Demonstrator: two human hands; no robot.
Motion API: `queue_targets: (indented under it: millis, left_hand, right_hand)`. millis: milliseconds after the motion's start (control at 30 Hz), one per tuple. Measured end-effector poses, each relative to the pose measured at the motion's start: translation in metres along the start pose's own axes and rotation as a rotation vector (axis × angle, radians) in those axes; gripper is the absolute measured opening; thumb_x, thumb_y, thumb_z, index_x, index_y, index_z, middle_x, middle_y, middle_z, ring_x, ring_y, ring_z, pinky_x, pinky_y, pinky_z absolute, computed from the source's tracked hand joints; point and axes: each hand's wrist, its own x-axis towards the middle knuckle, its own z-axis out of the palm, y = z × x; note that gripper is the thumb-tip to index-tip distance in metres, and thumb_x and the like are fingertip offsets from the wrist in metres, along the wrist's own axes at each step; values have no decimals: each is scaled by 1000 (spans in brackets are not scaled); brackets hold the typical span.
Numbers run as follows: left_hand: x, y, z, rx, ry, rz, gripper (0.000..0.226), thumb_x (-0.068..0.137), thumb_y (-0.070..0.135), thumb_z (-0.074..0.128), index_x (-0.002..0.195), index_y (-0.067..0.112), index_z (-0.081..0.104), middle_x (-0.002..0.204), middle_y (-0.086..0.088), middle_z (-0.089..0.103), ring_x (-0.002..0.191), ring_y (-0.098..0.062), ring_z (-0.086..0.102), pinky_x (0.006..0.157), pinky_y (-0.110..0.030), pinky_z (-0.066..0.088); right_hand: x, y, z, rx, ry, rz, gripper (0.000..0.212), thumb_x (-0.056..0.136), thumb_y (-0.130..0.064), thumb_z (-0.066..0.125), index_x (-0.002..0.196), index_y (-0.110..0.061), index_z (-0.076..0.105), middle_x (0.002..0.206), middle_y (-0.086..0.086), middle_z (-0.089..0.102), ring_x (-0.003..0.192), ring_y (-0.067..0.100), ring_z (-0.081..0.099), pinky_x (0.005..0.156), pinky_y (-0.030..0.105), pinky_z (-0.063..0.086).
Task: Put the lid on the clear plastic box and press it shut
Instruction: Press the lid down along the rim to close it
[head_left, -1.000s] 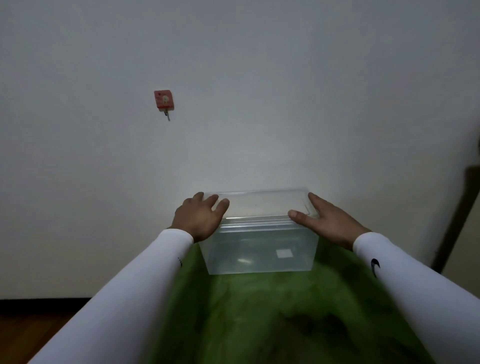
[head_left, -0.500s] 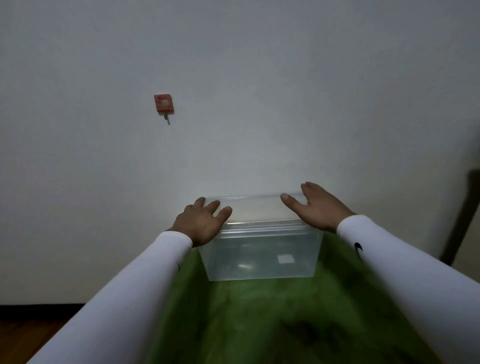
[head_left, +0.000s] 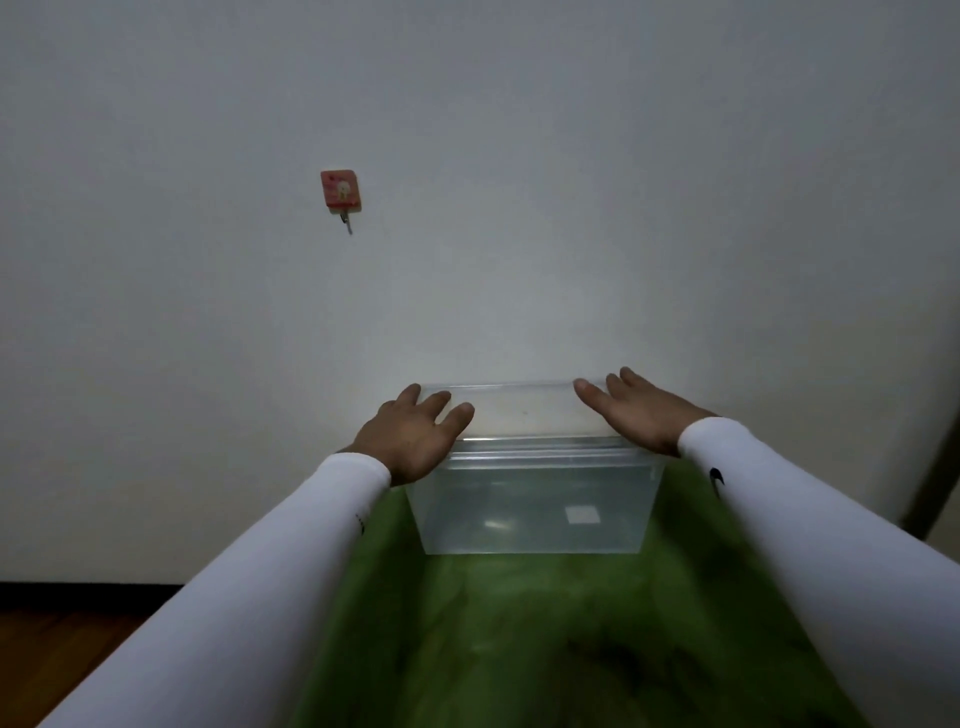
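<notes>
Two white sleeves were seen entering from the lower corners of the frame, over a green cloth (head_left: 519, 639) spread across the lower centre. On this cloth, right of centre, the clear plastic box (head_left: 535, 509) was set, with the lid (head_left: 519, 413) laid flat on top of it. The left hand (head_left: 413, 441) was placed palm down on the lid's left end, fingers (head_left: 457, 415) spread apart and clamped on nothing. The right hand (head_left: 636, 413) was laid on the right end — fingers likewise extended and apart. Behind the box a pale wall was seen, and a small red hook (head_left: 340, 192) was fixed to it — in the upper left.
</notes>
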Motion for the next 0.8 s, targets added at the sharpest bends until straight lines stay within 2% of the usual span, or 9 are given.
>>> queue_targets:
  millis: [200, 300, 367, 467, 600, 700, 800]
  left_hand:
    - [3, 0, -7, 40, -78, -3, 73, 83, 70, 19, 147, 34, 23, 161, -8, 12, 146, -31, 15, 117, -48, 16]
    - [10, 5, -18, 112, -98, 5, 67, 84, 65, 21, 142, 32, 33, 154, -12, 28, 139, -34, 27, 112, -49, 25]
    - [15, 8, -21, 123, -82, 38, 63, 88, 60, 20, 139, 28, 39, 151, -14, 34, 138, -32, 27, 112, -47, 26]
    - [16, 9, -16, 99, -92, 75, 63, 93, 56, 20, 145, 23, 31, 157, -14, 23, 145, -28, 17, 116, -43, 18]
    - [14, 7, -13, 15, -117, 47, 69, 91, 61, 22, 150, 26, 16, 162, -8, 8, 148, -22, 2, 118, -41, 5]
    - [17, 8, -12, 42, -124, 38, 72, 90, 63, 22, 150, 24, 16, 162, -9, 8, 148, -22, 2, 119, -42, 7]
    - [19, 8, -12, 81, -110, 39, 72, 88, 63, 22, 149, 24, 21, 160, -10, 15, 147, -24, 10, 117, -43, 13]
  right_hand:
    - [-2, 0, 0, -29, 14, -12, 86, 86, -71, 19, 150, -15, 10, 160, 5, 0, 146, 18, 1, 115, 39, 5]
    - [-3, -2, 2, -79, 24, -8, 87, 86, -69, 28, 150, -14, 8, 160, 6, -1, 146, 19, 1, 115, 38, 5]
    - [-2, -2, 1, -80, 29, -7, 86, 87, -68, 28, 150, -14, 8, 160, 6, -2, 146, 19, 1, 115, 38, 6]
    - [-1, -2, 2, -74, 24, -6, 84, 88, -67, 26, 150, -14, 8, 160, 6, -2, 146, 19, -1, 116, 38, 5]
    - [0, 0, 2, -47, 18, -5, 82, 88, -66, 26, 150, -14, 8, 160, 6, -2, 146, 18, -1, 116, 38, 4]
    - [1, 0, 2, -42, 14, -10, 80, 90, -63, 26, 150, -14, 8, 160, 6, -2, 146, 18, -1, 116, 38, 4]
    - [1, 0, 1, -40, 12, -8, 79, 90, -61, 27, 150, -13, 9, 160, 6, -2, 146, 18, -1, 116, 38, 5]
